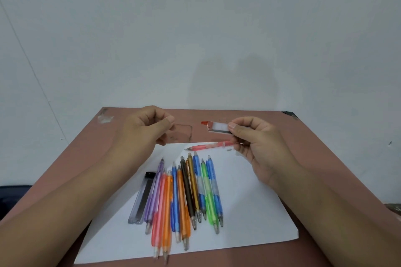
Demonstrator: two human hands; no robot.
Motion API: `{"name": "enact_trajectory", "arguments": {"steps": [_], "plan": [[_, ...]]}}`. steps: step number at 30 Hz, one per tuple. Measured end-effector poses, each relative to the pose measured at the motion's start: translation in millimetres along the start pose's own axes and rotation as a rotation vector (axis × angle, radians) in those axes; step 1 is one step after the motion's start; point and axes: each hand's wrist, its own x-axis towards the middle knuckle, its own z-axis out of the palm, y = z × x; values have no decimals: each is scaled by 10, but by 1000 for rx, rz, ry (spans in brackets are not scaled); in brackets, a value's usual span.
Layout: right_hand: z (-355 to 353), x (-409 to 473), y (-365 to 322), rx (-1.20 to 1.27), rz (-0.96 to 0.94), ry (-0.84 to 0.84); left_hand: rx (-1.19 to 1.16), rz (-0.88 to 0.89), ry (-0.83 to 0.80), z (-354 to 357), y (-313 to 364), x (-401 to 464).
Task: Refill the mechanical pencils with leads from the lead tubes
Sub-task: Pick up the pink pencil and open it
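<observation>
The right hand [258, 143] pinches the orange-capped tube [218, 127] just above the red pencil [208, 146] it also holds. The left hand [147, 125] is curled beyond the paper [249, 212], finger and thumb pressed together; any lead there is too fine to see. Best tilt the tube gently, feeding one lead at a time.

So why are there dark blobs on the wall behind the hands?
Head view: those are soft shadows cast by the left hand and the right hand, which holds a lead tube; light comes from the front. The wide lens also bends the table edges.
</observation>
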Motion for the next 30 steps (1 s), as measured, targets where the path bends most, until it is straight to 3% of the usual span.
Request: {"name": "enact_trajectory", "arguments": {"steps": [5,9,15,27,30], "plan": [[10,-2,9,77,25,-33,-146,-29,-1,-4,16,-5],[48,-25,16,125,52,-101,-297,-34,-158,58,57,-49],[97,-66,3,153,72,-141,-261,56,-248,119,70,-133],[114,-90,15,319,108,-112,294,515,-209,137,43,-241],[118,-84,20,342,114,-126,293,545,-206,154,35,-246]]}}
